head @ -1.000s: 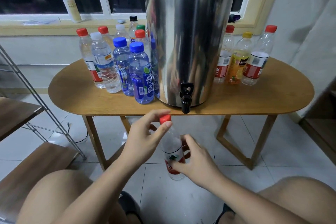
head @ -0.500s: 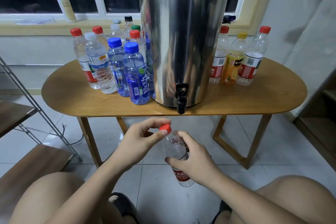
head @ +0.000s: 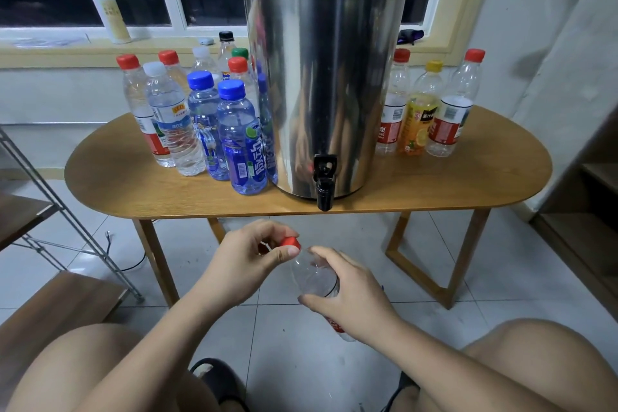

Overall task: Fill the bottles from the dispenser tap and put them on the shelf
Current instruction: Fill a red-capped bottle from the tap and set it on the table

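A steel dispenser (head: pixel 324 84) stands on the oval wooden table (head: pixel 434 184), its black tap (head: pixel 323 182) hanging over the front edge. Below the tap, in front of the table, my right hand (head: pixel 347 294) grips the body of a clear bottle (head: pixel 312 276) with a red label, tilted to the left. My left hand (head: pixel 250 257) pinches its red cap (head: pixel 290 242) between thumb and fingers. Whether the cap is on the neck or off it I cannot tell. The bottle looks empty.
Several capped bottles (head: pixel 200 124) crowd the table left of the dispenser; three more (head: pixel 428 110) stand on its right. A metal-framed shelf with wooden boards (head: pixel 43 304) is at the left. A pump bottle (head: pixel 110 7) sits on the windowsill. My knees frame the bottom.
The bottle has tipped from upright to leaning left while my left hand kept its pinch on the red cap. My right hand shifted up the bottle's body.
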`<act>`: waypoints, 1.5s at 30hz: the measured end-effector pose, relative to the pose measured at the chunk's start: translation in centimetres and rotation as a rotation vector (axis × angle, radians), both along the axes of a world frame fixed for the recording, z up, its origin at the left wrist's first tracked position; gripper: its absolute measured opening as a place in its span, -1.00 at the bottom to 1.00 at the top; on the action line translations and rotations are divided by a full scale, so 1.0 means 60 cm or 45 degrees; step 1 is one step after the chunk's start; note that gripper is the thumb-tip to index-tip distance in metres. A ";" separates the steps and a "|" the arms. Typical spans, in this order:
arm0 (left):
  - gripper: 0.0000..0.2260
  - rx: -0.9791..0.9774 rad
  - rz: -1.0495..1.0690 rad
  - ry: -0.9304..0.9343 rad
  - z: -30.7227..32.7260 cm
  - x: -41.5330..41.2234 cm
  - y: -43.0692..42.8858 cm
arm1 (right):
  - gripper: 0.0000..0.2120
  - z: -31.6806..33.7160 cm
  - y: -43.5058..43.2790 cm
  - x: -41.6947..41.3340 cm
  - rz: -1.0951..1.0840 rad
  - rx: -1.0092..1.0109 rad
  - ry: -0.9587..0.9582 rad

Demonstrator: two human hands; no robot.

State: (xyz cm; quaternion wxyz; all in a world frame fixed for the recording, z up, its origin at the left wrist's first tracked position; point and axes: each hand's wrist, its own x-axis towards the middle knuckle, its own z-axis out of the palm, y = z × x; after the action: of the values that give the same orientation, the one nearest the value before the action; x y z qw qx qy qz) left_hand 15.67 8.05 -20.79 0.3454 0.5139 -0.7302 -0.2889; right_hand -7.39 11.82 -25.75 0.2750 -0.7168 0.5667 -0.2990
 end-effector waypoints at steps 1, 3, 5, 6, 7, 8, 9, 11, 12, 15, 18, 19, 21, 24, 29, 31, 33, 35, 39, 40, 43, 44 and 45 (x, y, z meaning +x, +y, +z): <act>-0.85 -0.013 0.017 -0.032 0.000 -0.002 0.000 | -0.25 -0.001 -0.001 -0.001 -0.004 -0.005 0.023; -0.85 -0.027 0.051 -0.088 0.000 -0.005 0.002 | -0.22 -0.005 -0.003 -0.003 -0.008 -0.010 0.052; -0.82 -0.031 0.107 -0.133 -0.003 -0.008 0.003 | -0.20 -0.008 -0.004 -0.003 -0.002 -0.011 0.076; -0.80 -0.030 0.134 -0.146 -0.006 -0.010 0.003 | -0.20 -0.009 -0.004 -0.002 -0.001 -0.018 0.085; -0.77 -0.030 0.159 -0.157 -0.008 -0.012 0.003 | -0.21 -0.009 -0.004 -0.002 0.000 -0.027 0.093; -0.73 -0.032 0.185 -0.174 -0.011 -0.013 0.002 | -0.22 -0.009 -0.003 -0.002 -0.001 -0.039 0.105; -0.67 -0.035 0.209 -0.198 -0.013 -0.014 0.002 | -0.23 -0.010 -0.004 -0.002 -0.002 -0.053 0.121; -0.55 -0.051 0.236 -0.257 -0.019 -0.012 -0.001 | -0.24 -0.010 -0.004 -0.003 0.006 -0.071 0.149; -0.51 -0.060 0.223 -0.276 -0.021 -0.008 -0.002 | -0.24 -0.010 -0.004 -0.003 0.008 -0.075 0.152; -0.50 -0.054 0.077 -0.199 -0.016 0.000 0.001 | -0.24 -0.010 -0.006 -0.003 -0.007 -0.079 0.136; -0.59 -0.004 -0.121 -0.023 -0.001 0.002 0.012 | -0.24 -0.007 -0.010 -0.004 -0.027 -0.071 0.122; -0.64 -0.003 -0.166 0.016 0.003 0.002 0.013 | -0.24 -0.005 -0.011 -0.005 -0.033 -0.070 0.115; -0.68 -0.022 -0.213 0.033 0.004 0.006 0.009 | -0.24 -0.003 -0.014 -0.007 -0.033 -0.070 0.105; -0.74 -0.043 -0.189 -0.010 0.001 0.011 0.001 | -0.23 -0.002 -0.013 -0.008 -0.021 -0.068 0.119; -0.71 -0.085 0.010 0.078 0.001 0.002 -0.007 | -0.25 0.000 -0.012 -0.005 -0.037 -0.070 0.086; -0.74 -0.089 0.070 0.146 0.006 0.002 -0.018 | -0.26 0.001 -0.013 -0.006 -0.046 -0.063 0.065; -0.73 -0.113 0.130 0.158 0.012 0.006 -0.032 | -0.27 0.002 -0.012 -0.007 -0.060 -0.049 0.041; -0.75 -0.160 0.193 0.108 0.017 0.013 -0.049 | -0.30 0.003 -0.011 -0.008 -0.078 -0.037 0.018; -0.68 -0.283 0.301 -0.143 0.013 0.035 -0.088 | -0.29 0.002 -0.013 -0.009 -0.115 -0.004 -0.022; -0.65 -0.306 0.330 -0.221 0.009 0.040 -0.096 | -0.29 0.000 -0.014 -0.009 -0.122 0.003 -0.037; -0.61 -0.390 0.375 -0.413 -0.002 0.041 -0.108 | -0.31 -0.007 -0.019 -0.010 -0.134 0.035 -0.076; -0.61 -0.403 0.380 -0.442 -0.003 0.039 -0.109 | -0.31 -0.008 -0.020 -0.009 -0.137 0.042 -0.086; -0.60 -0.413 0.384 -0.461 -0.004 0.038 -0.108 | -0.31 -0.010 -0.021 -0.009 -0.142 0.048 -0.096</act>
State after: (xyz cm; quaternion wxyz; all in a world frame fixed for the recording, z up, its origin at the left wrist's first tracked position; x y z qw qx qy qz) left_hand 17.94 1.56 -21.02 0.3263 0.5980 -0.7319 -0.0171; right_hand -7.94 10.55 -26.34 0.2926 -0.6671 0.6003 -0.3301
